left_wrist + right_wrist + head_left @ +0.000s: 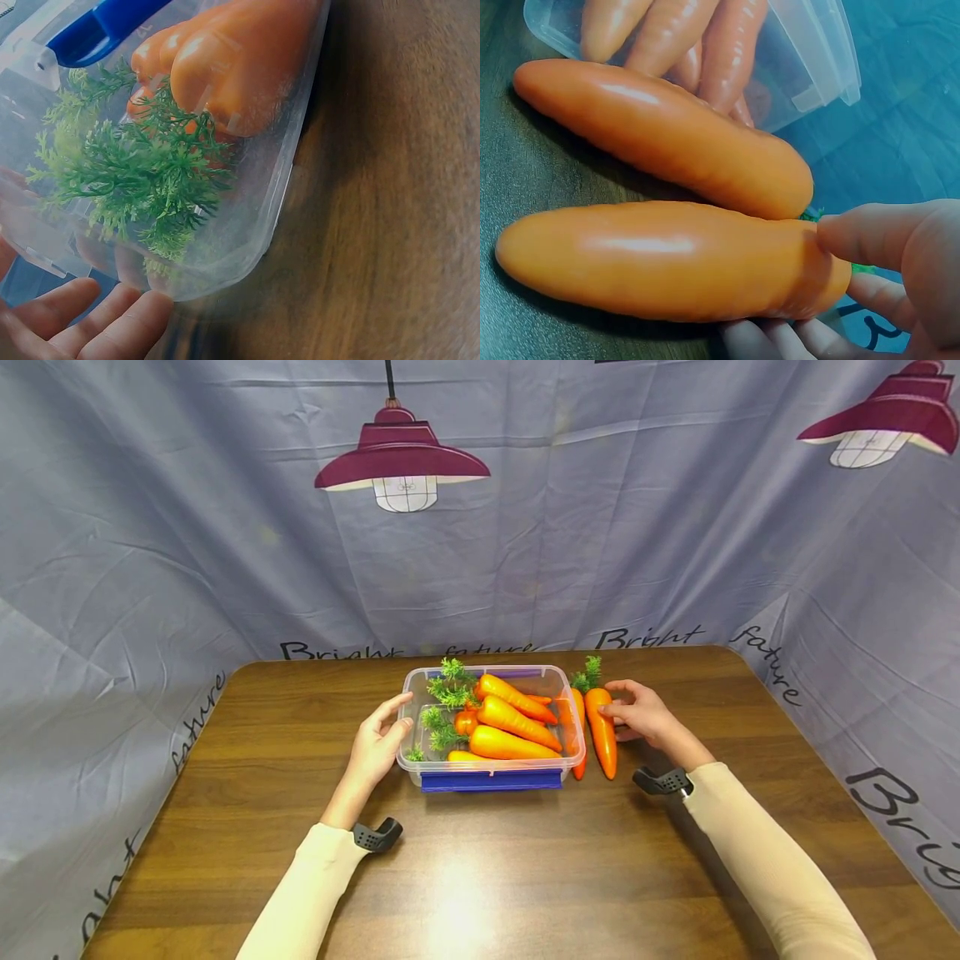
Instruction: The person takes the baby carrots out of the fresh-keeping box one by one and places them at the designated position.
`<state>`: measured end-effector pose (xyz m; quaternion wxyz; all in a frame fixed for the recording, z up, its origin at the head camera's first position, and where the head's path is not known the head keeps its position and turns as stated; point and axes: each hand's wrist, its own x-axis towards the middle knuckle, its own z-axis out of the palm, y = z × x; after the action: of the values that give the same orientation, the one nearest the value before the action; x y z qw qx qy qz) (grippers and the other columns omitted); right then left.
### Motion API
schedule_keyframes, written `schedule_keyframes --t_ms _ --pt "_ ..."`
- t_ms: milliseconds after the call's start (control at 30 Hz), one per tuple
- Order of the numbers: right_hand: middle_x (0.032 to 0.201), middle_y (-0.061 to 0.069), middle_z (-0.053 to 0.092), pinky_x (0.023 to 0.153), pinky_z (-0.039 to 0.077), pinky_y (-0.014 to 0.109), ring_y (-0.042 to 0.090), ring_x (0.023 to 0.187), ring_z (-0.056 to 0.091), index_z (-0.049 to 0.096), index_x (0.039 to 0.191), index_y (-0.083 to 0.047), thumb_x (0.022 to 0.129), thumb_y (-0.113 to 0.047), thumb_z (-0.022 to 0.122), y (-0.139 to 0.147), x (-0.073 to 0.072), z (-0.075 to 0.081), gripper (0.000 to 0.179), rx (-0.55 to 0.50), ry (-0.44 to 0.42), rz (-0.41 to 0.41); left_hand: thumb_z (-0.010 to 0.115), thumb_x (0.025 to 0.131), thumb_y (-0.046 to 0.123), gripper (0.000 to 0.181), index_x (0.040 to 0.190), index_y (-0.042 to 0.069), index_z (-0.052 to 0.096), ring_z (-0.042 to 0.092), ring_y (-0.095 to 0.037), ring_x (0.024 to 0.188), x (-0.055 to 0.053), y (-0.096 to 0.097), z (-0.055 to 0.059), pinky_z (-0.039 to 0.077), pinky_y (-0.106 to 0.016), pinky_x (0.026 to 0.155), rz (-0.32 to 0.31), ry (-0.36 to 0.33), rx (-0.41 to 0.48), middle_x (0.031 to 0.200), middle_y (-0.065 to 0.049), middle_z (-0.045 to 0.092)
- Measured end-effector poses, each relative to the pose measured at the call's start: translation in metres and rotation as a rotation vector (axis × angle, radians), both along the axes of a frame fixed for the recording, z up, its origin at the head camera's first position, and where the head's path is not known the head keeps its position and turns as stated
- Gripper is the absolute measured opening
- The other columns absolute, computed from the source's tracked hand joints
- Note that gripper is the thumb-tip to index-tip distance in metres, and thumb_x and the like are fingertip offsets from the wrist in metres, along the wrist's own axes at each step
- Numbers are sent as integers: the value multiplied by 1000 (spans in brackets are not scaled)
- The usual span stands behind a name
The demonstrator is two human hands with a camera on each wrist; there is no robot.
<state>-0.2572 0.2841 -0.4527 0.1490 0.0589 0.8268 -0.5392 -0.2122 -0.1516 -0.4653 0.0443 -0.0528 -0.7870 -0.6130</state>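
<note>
A clear plastic container [491, 767] with blue side clips stands mid-table, holding several orange carrots [516, 724] with feathery green tops [452, 692]. At its left end is my left hand [377, 745]; the fingers [124, 326] lie nearly straight against the clear wall in the left wrist view. Two carrots lie on the table just right of the container. My right hand [645, 717] pinches the outer carrot [667, 262] near its leafy end, thumb above and fingers below in the right wrist view. The inner carrot [667, 139] lies beside it, untouched, close to the container wall.
The brown wooden table [480, 868] has a bright glare spot at its front. Behind and around it hangs a grey-blue curtain [450, 577] printed with red lamps and lettering. Each wrist wears a black camera band [378, 835].
</note>
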Motion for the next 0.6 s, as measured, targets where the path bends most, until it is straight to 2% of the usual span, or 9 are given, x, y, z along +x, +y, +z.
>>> schedule_keyframes --t_ms 133,300,533,600 --pt "114 14 59 64 61 30 7 76 63 32 152 1 96 -11 66 1 0 0 66 -3 3 -19 58 100 9 43 143 10 58 65 -20 94 0 0 0 50 -17 72 -1 1 -9 152 -16 54" --pt "116 16 57 64 62 31 9 76 62 34 151 2 96 -9 65 2 0 -3 63 4 9 -32 58 100 8 43 144 9 58 66 -21 100 0 0 1 50 -16 75 -7 0 0 152 -16 53" --pt "112 13 57 63 62 30 8 75 62 34 151 2 97 -8 64 -1 1 -2 62 -12 6 -29 58 100 9 43 143 10 58 64 -14 93 1 0 1 49 -18 72 -6 7 -2 151 -15 54" --pt "115 16 58 64 62 30 8 75 63 34 151 3 97 -8 64 -1 1 -1 63 -10 8 -21 58 100 8 43 143 9 58 64 -17 92 0 0 0 49 -17 72 -6 11 2 151 -16 54"
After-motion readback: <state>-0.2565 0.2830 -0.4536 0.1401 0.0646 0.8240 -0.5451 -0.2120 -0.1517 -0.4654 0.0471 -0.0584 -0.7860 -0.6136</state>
